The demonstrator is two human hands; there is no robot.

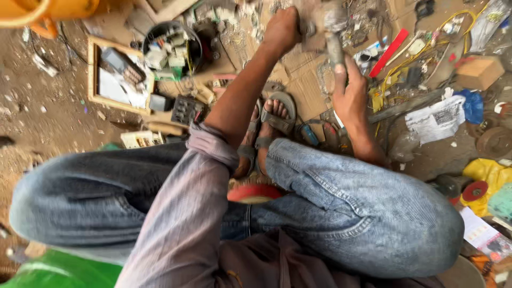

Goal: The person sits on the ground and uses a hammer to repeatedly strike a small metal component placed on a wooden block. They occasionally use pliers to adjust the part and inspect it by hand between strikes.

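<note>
Head view: my left hand (281, 29) pins a blurred part (308, 26) on cardboard (304, 88); my right hand (349, 98) grips a hammer handle (336, 53).

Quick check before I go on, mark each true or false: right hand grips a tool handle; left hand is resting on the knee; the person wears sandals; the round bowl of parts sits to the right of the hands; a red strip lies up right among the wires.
1. The right hand grips a tool handle. True; the tool's head is blurred.
2. The left hand rests on the knee. False: it is stretched forward onto the cardboard, at the blurred work piece.
3. The person wears sandals. True.
4. The round bowl of parts sits right of the hands. False: it is to their left, beside a wooden tray.
5. A red strip lies among wires at upper right. True.
</note>
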